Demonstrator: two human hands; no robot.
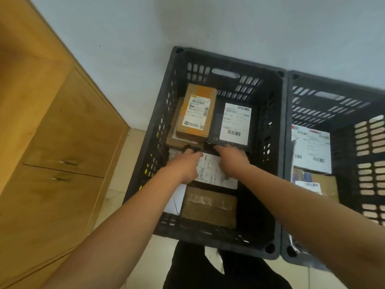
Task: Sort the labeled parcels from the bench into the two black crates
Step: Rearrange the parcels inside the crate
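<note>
Black trousers [198, 268] nearest, standing on pale floor tiles [125, 163]. Both forearms reach down into the left crate [277, 163]. Brown taped box [209, 207] at its near end. Left hand [183, 167] and right hand [231, 159] rest on a white-labelled parcel [210, 172] mid-crate; fingers curled over its far edge, grip not clear. Beyond: kraft box [198, 113] stacked on cardboard, black box [231, 124] beside it. Right crate [354, 147] touching, holding labelled parcels [310, 149]. Wooden cabinet [52, 142] left, grey wall [208, 28] behind.
</note>
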